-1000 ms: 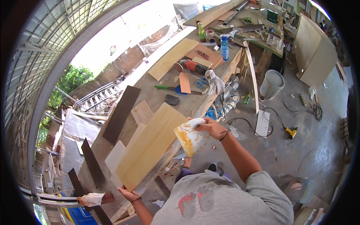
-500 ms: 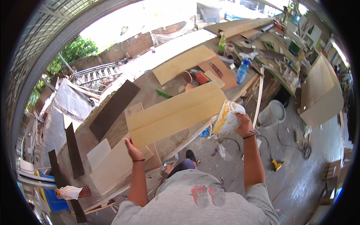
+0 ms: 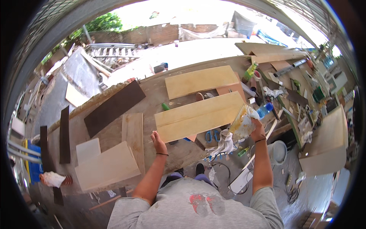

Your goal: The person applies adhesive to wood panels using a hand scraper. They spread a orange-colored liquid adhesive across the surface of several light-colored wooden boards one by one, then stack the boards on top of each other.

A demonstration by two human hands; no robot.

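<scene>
The counter (image 3: 154, 86) is stretching beneath a pale board (image 3: 198, 116) being held above it. A stained tub (image 3: 240, 123) is overlapping the board's right end. The right hand (image 3: 258, 129) is grasping the tub; the left hand's (image 3: 159, 144) fingers are gripping the board's lower left corner.

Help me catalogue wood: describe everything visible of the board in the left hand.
The yellowish board is a long, flat rectangle, apparently wood, with a darker streak running lengthwise. It appears raised over the workbench, slanting up toward picture right. The left hand holds its near left corner; the stained white container in the right hand overlaps its right end, contact there unclear.
</scene>
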